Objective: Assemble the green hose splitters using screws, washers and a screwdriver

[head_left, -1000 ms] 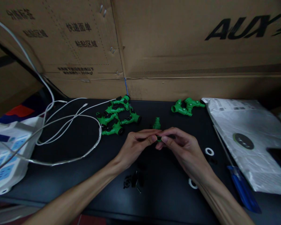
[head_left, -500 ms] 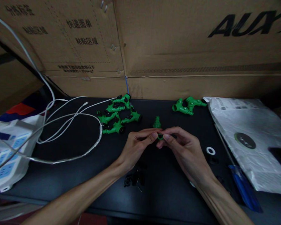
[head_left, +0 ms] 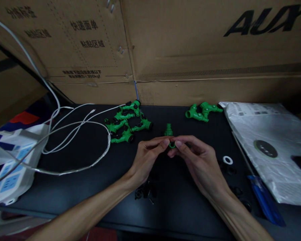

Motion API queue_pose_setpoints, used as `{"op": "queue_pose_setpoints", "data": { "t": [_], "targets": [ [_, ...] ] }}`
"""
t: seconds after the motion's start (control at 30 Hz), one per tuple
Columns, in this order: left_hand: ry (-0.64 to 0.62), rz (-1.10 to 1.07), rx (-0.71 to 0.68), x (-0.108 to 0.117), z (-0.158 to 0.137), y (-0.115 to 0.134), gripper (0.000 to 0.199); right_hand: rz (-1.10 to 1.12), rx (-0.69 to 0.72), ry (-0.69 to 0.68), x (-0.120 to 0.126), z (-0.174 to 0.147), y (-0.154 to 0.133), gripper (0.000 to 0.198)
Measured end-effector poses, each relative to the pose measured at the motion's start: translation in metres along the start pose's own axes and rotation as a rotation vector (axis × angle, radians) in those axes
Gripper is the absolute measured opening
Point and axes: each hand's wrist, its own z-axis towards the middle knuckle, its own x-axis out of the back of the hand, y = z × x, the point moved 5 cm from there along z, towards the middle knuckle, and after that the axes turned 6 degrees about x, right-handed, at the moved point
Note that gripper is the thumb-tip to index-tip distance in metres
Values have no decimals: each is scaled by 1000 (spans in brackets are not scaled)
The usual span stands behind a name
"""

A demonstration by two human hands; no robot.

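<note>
Over the middle of the dark table, my left hand (head_left: 147,155) and my right hand (head_left: 197,159) meet fingertip to fingertip. Both pinch a small green plastic hose connector (head_left: 172,145); its round open end shows between the thumbs, and the fingers cover most of the rest. Just beyond the fingertips a ribbed green spout (head_left: 168,130) sticks up; whether it belongs to the held piece I cannot tell. Below my left wrist lie several small black parts (head_left: 145,190). To the right of my right hand is a white ring (head_left: 227,160), beside black rings (head_left: 229,169).
Several green Y-shaped hose splitters with black fittings (head_left: 125,122) lie at the back left. Plain green splitter bodies (head_left: 203,112) sit at the back right. White cables (head_left: 75,144) and a power strip (head_left: 22,164) take up the left. A silver mailer bag (head_left: 256,134) and a blue-handled tool (head_left: 266,201) lie right.
Both hands keep their pinch on the green connector in nearly the same place. Its round opening shows slightly more clearly between the thumbs; the camera view has shifted a little.
</note>
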Motion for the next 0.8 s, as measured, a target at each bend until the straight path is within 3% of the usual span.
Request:
{"op": "queue_pose_setpoints", "data": {
  "t": [0.37, 0.53, 0.8],
  "targets": [
    [-14, 28, -16, 0, 1, 4, 24, 54, -27, 5, -1, 2, 0, 19],
    [-100, 160, -155, 1, 5, 11, 23, 126, -50, 28, 4, 5, 2, 32],
    [-76, 436, -477, 7, 1, 32, 21, 349, -295, -131, -1, 2, 11, 44]
  ]
}}
